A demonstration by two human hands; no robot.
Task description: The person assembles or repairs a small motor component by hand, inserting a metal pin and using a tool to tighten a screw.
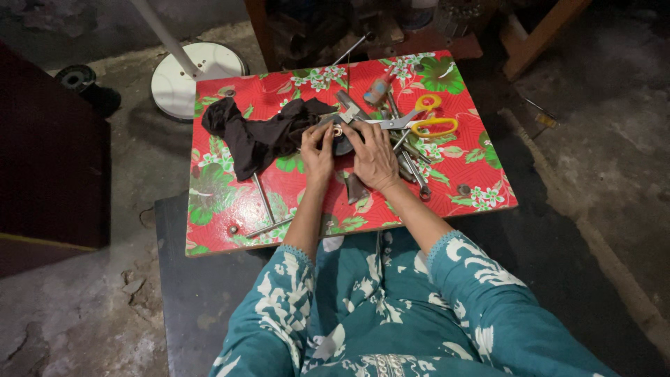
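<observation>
My left hand (317, 152) and my right hand (375, 155) meet over a small dark round part (341, 139) with a brass centre, near the middle of a low red flowered table (230, 202). Fingers of both hands pinch at the part. A dark brown cloth (259, 132) lies bunched just left of my left hand. Scissors with yellow and orange handles (427, 122) lie right of my right hand, blades pointing towards it.
Several wrenches and metal tools (412, 167) lie beside and under my right hand. A screwdriver (377, 89) and thin metal rods (264, 199) rest on the table. A white round stand base (183, 75) sits on the floor behind, a dark cabinet (49, 153) at left.
</observation>
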